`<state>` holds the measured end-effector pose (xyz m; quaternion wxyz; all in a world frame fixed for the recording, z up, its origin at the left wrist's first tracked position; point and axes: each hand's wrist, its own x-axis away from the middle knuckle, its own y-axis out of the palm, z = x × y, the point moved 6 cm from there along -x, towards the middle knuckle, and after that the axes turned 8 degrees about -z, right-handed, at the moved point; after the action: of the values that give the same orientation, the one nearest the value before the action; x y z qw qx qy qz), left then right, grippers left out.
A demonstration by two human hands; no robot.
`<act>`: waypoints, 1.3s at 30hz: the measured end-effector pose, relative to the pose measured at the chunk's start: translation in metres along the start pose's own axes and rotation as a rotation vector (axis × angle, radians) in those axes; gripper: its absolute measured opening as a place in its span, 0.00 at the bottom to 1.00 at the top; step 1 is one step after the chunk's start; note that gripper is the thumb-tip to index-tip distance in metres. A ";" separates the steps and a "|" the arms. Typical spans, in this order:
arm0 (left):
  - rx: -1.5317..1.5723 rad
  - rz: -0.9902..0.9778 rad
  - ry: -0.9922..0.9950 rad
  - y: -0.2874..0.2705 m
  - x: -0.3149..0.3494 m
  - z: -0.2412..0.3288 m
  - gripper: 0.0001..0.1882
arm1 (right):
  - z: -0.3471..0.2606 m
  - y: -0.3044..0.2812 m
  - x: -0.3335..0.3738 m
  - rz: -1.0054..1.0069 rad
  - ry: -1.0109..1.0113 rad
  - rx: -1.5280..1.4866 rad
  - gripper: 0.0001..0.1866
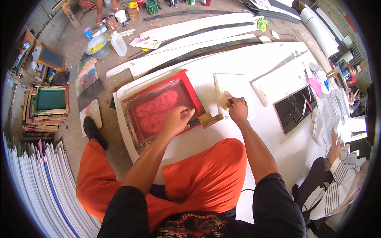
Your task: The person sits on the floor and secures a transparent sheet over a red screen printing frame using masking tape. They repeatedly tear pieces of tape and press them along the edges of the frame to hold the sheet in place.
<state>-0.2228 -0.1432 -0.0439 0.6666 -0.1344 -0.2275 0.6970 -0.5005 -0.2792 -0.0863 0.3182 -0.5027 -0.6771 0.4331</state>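
A silkscreen frame [192,89] with red rails lies tilted on the white board to my left. Two sole-shaped areas [156,101] show on its red mesh. Over the frame's near right corner is my left hand [178,120], thumb and fingers pinched together; whatever is between them, if anything, is too small to make out. A roll of tan tape [224,100] is gripped in my right hand [237,109], above a white panel [229,81]. Between the hands, a notched piece of brown wood [210,120] sits against the frame's corner.
At the right is a dark board [293,111] with cords and a red-handled tool on it. Stacked white sheets [335,105] stand beyond. A bucket [97,47] and a plastic bottle [118,43] are at far left. Another person [337,182] sits at my right.
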 end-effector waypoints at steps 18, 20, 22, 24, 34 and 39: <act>0.225 0.279 0.319 -0.050 0.051 0.002 0.20 | -0.207 -0.023 0.099 -0.081 -0.397 -0.278 0.09; 0.237 0.304 0.255 -0.058 0.059 -0.018 0.18 | -0.219 -0.014 0.102 -0.122 -0.395 -0.339 0.10; 0.265 0.328 0.229 -0.063 0.068 -0.030 0.17 | -0.228 -0.008 0.103 -0.168 -0.391 -0.358 0.12; 0.301 0.353 0.238 -0.068 0.077 -0.037 0.16 | -0.238 -0.002 0.105 -0.218 -0.388 -0.342 0.17; 0.442 0.290 0.135 -0.089 0.107 -0.073 0.12 | -0.270 0.028 0.118 -0.310 -0.395 -0.551 0.14; 0.601 0.274 -0.038 -0.091 0.119 -0.071 0.11 | -0.280 0.024 0.130 -0.280 -0.543 -0.511 0.22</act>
<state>-0.1175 -0.0148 -0.0459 0.5723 0.0519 -0.0040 0.8184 -0.2861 -0.0779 0.0091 0.0481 -0.3355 -0.8846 0.3202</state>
